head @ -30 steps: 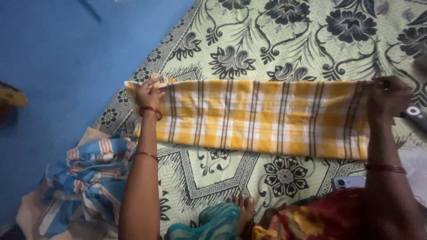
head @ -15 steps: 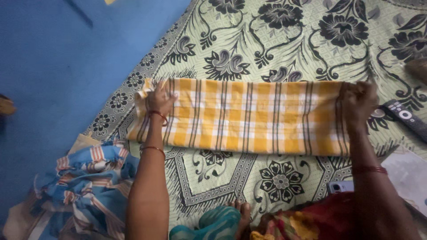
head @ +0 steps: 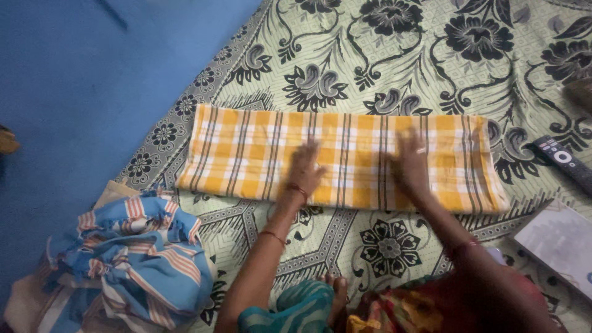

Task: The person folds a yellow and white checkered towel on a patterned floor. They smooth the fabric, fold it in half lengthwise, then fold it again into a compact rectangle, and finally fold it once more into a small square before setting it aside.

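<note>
A folded yellow and white checked cloth (head: 246, 154) with dark stripes lies flat as a long band on the green floral bedsheet (head: 382, 55). My left hand (head: 304, 168) rests palm down on the cloth just left of its middle, fingers spread. My right hand (head: 409, 161) presses flat on the cloth right of the middle. Both hands are blurred by motion. Neither hand grips anything. Red bangles show on both wrists.
A crumpled blue, white and orange striped cloth (head: 132, 259) lies at the lower left. A black remote control (head: 564, 161) and a white flat object (head: 558, 243) lie at the right. A blue wall (head: 86, 80) borders the bed on the left. My bare foot (head: 335, 290) shows at the bottom.
Both hands let go of the cloth's two ends and moved inward to its middle. The cloth now lies flat on the sheet instead of being held stretched.
</note>
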